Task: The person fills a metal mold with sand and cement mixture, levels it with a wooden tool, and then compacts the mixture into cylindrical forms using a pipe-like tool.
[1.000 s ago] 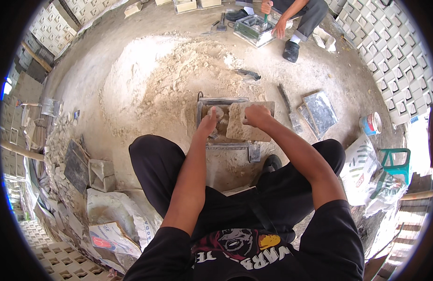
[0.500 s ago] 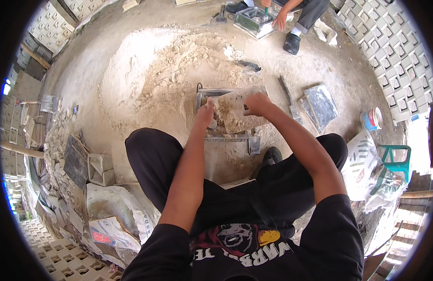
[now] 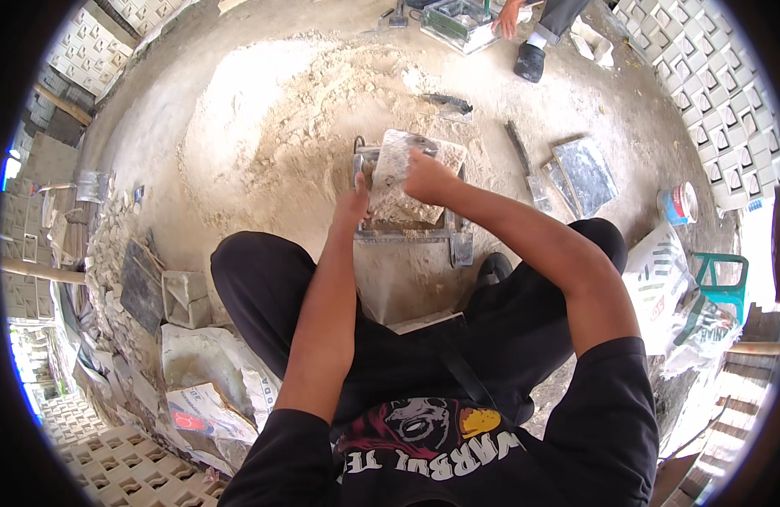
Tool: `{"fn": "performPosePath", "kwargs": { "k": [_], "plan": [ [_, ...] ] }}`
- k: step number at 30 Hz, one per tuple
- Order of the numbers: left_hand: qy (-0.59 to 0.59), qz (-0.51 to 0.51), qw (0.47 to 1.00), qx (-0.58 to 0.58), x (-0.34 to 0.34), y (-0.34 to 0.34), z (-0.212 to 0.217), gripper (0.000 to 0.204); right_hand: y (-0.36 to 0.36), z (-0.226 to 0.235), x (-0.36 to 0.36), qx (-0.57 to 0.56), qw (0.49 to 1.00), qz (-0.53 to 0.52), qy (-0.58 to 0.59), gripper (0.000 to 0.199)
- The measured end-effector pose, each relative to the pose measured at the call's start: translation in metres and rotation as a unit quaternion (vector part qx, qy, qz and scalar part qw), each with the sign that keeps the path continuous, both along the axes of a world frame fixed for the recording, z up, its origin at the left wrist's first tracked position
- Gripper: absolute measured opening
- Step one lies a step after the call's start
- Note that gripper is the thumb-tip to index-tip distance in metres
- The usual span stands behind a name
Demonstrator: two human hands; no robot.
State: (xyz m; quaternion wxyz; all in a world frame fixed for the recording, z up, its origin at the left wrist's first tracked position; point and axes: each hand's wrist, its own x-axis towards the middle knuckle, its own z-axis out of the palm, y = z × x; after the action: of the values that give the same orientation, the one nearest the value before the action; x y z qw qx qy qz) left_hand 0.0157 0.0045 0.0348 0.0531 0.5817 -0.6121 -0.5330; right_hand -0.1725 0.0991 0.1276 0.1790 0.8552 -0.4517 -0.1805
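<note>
Left hand (image 3: 353,201): grips grey slab's (image 3: 407,173) left edge.
Right hand (image 3: 425,176): clamps slab top, above metal mould (image 3: 407,228).
Sack (image 3: 673,296): white, printed, floor's right edge.

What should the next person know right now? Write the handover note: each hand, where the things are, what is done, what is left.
Left hand: grips the left edge of the sandy slab.
Right hand: holds the slab's top right part, fingers over it.
Things: the slab is tilted up over the metal mould frame, which sits on the ground before the knees. The sand heap lies just beyond. Flat metal plates and a long tool lie to the right. Another person's hand works at a second mould at the top.
Done: slab raised from the frame.
Left: slab not yet set down anywhere; it is crumbly-looking, so probably keep both hands on it.
</note>
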Motion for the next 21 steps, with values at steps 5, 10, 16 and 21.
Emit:
{"fn": "performPosePath", "kwargs": {
  "k": [5, 10, 16, 21],
  "plan": [
    [-0.100, -0.056, 0.986, -0.124, 0.013, 0.001, 0.013, 0.088, 0.032, 0.017, 0.073, -0.013, 1.000, -0.022, 0.009, 0.017],
    [-0.072, -0.053, 0.975, -0.204, 0.014, 0.010, 0.022, 0.078, 0.032, 0.029, 0.069, 0.004, 0.996, -0.084, 0.011, 0.017],
    [0.010, 0.006, 0.961, -0.276, 0.019, 0.009, 0.004, 0.051, -0.006, 0.053, 0.025, 0.077, 0.970, -0.224, 0.056, 0.014],
    [0.027, 0.098, 0.945, -0.312, 0.015, -0.002, -0.036, 0.052, -0.025, 0.050, -0.029, 0.029, 0.915, -0.370, -0.157, 0.027]
  ]
}}
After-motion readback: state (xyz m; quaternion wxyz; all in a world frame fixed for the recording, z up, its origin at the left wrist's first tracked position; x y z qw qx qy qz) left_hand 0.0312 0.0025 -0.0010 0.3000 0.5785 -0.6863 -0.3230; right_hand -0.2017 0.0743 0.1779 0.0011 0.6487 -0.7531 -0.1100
